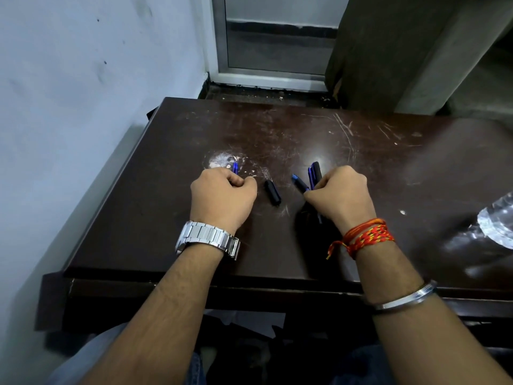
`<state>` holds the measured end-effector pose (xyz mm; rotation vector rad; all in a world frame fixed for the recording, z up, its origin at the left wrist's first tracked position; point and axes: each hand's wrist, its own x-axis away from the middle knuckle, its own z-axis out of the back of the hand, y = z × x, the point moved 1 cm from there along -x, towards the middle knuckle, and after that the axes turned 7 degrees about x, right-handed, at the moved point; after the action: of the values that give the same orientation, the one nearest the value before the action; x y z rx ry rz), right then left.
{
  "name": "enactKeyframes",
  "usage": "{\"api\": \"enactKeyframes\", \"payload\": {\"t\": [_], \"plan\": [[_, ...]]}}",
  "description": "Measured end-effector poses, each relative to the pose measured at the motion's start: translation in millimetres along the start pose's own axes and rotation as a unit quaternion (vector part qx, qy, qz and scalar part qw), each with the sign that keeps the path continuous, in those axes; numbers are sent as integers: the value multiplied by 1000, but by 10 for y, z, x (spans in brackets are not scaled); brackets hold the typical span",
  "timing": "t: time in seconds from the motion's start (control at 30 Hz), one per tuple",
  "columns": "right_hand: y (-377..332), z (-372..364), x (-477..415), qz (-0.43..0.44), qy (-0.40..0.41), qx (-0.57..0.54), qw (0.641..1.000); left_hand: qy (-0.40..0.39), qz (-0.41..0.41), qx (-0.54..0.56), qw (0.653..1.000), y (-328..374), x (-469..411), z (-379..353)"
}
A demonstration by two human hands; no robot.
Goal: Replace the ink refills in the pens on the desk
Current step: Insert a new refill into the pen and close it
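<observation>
My left hand (222, 198) lies curled on the dark brown desk (166, 218) and grips blue refills (235, 168), whose tips stick out beyond the knuckles. A black pen cap (273, 192) lies loose on the desk between my hands. My right hand (342, 195) is curled round a bundle of black and blue pens (315, 173); their far ends fan out past the fingers, one of them a pen with a blue end (298, 182). Their near ends show under the wrist. What else either fist hides I cannot tell.
A crumpled clear plastic bottle (497, 220) lies at the desk's right edge. A white wall (83, 79) runs along the left side. Behind the desk are a metal-framed door (272, 45) and a grey curtain (388, 51). A whitish worn patch (222, 161) marks the desk top.
</observation>
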<state>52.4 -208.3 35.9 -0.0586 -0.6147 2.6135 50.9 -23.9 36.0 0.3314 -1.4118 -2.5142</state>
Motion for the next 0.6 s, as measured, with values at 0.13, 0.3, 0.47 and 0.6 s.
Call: {"api": "enactKeyframes", "payload": {"t": [0.13,0.3,0.47,0.6], "plan": [[0,-14,-1,9,-13,26,1000,-8,3,1,1000,-6,-10,-11],[-5,-11,5,12,-20,49,999,-47,-17,21,999,-36,-16,-23],[-30,30,43,34,19,39,998,-177,36,174,968,-6,30,-131],[-137,130,100,72,165,-85,980,-222,18,178,958,-12,94,-208]]}}
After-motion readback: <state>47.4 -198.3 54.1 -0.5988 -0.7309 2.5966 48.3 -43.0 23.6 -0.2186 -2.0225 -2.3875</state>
